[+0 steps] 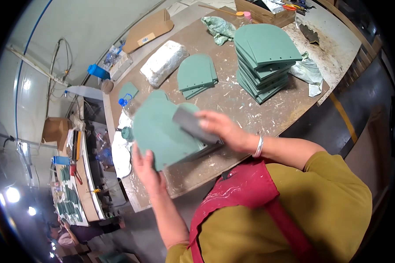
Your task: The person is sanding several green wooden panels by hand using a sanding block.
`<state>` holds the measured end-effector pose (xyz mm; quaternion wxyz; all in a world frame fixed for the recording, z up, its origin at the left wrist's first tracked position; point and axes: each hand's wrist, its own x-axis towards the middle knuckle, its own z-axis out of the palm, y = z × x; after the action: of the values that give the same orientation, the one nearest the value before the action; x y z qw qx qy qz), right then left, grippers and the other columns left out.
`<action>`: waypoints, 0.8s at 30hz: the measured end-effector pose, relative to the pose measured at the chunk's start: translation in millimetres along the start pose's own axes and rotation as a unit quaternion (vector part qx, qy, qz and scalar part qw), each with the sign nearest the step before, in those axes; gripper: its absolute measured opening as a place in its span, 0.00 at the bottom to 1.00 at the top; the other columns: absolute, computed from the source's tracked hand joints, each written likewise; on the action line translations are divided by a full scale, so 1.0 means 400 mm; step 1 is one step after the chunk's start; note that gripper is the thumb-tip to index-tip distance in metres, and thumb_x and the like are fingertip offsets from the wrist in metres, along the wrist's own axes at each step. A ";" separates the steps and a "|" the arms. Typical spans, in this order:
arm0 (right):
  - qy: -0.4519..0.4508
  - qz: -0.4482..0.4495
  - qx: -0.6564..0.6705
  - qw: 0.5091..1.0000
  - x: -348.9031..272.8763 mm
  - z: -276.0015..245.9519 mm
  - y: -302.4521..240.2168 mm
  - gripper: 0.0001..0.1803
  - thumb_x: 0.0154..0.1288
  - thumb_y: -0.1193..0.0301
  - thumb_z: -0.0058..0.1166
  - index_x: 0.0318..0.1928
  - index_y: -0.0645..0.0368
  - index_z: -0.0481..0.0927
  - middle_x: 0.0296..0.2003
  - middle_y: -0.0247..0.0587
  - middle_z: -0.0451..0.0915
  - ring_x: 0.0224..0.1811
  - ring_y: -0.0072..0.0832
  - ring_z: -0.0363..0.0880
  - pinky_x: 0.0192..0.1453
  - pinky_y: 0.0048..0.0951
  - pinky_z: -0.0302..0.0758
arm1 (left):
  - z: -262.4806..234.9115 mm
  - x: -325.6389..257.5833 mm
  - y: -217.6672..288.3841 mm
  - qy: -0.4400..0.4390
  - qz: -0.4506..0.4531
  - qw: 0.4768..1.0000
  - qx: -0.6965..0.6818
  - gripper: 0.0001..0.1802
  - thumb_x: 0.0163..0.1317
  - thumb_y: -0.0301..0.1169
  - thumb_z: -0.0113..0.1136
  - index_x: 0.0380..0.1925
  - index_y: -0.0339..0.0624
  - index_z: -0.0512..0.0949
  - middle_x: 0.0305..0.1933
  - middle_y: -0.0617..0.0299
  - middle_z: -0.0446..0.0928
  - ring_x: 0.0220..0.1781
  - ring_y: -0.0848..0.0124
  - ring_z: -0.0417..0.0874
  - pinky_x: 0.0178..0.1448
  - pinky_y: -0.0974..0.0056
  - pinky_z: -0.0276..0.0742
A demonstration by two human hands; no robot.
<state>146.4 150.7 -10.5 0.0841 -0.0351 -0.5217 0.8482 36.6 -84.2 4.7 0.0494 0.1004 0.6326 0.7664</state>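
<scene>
In the head view, a large green panel (158, 127) with a rounded end is being held over the near left part of the brown, paint-flecked counter (267, 116). Its lower left edge is gripped by the left hand (148, 172), the thumb laid on its face. A dark grey block (189, 124), blurred, is clasped in the fingers of the right hand (224, 128) and held over the panel's right side; whether the two are touching cannot be told. More rounded green edges are glimpsed just behind the panel.

Farther off, a tall stack of green panels (267, 48) is seen toward the right, unevenly piled, small holes lined along the top one's near edge. A low pile of green panels (196, 70) is set to its left, and beside that a white wrapped bundle (164, 63) is laid. The tall stack is flanked by a patterned cloth (219, 30) on the far left and a pale cloth (309, 74) on the right. A blue-capped bottle (125, 101) is partly hidden by the held panel. A silver bracelet (259, 145) is worn on the right wrist.
</scene>
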 end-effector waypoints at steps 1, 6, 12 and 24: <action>0.019 -0.019 0.041 0.999 0.013 -0.030 -0.003 0.30 0.72 0.53 0.55 0.63 0.61 0.72 0.52 0.37 0.77 0.55 0.23 0.73 0.61 0.27 0.70 | 0.028 0.001 0.063 -0.029 0.022 0.999 0.025 0.30 0.68 0.20 0.51 0.71 0.32 0.61 0.69 0.51 0.69 0.66 0.61 0.74 0.70 0.57 0.69; 0.106 0.009 0.214 0.971 0.061 -0.153 -0.046 0.33 0.73 0.51 0.50 0.67 0.60 0.65 0.56 0.48 0.77 0.54 0.38 0.81 0.58 0.42 0.78 | 0.135 0.009 0.191 -0.154 0.124 0.912 0.360 0.31 0.68 0.19 0.45 0.73 0.36 0.61 0.67 0.48 0.72 0.63 0.61 0.77 0.67 0.61 0.70; 0.135 0.038 0.276 0.951 0.121 -0.136 -0.018 0.33 0.73 0.52 0.51 0.69 0.58 0.64 0.62 0.48 0.72 0.65 0.38 0.72 0.62 0.48 0.74 | 0.266 -0.084 -0.018 -0.283 0.322 0.698 0.573 0.34 0.59 0.17 0.55 0.68 0.35 0.63 0.69 0.40 0.67 0.69 0.45 0.71 0.72 0.50 0.67; -0.009 -0.271 -0.426 0.863 0.049 -0.181 -0.014 0.34 0.64 0.52 0.59 0.66 0.56 0.72 0.57 0.49 0.75 0.56 0.40 0.77 0.63 0.38 0.72 | 0.159 0.187 -0.172 -0.238 0.184 0.744 0.597 0.28 0.72 0.45 0.52 0.70 0.53 0.67 0.75 0.45 0.61 0.72 0.44 0.65 0.73 0.49 0.64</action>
<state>138.5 220.3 -37.9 0.2828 0.0834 -0.8218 0.4876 -26.2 5.5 -44.5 -0.0136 0.4025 0.8980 0.1773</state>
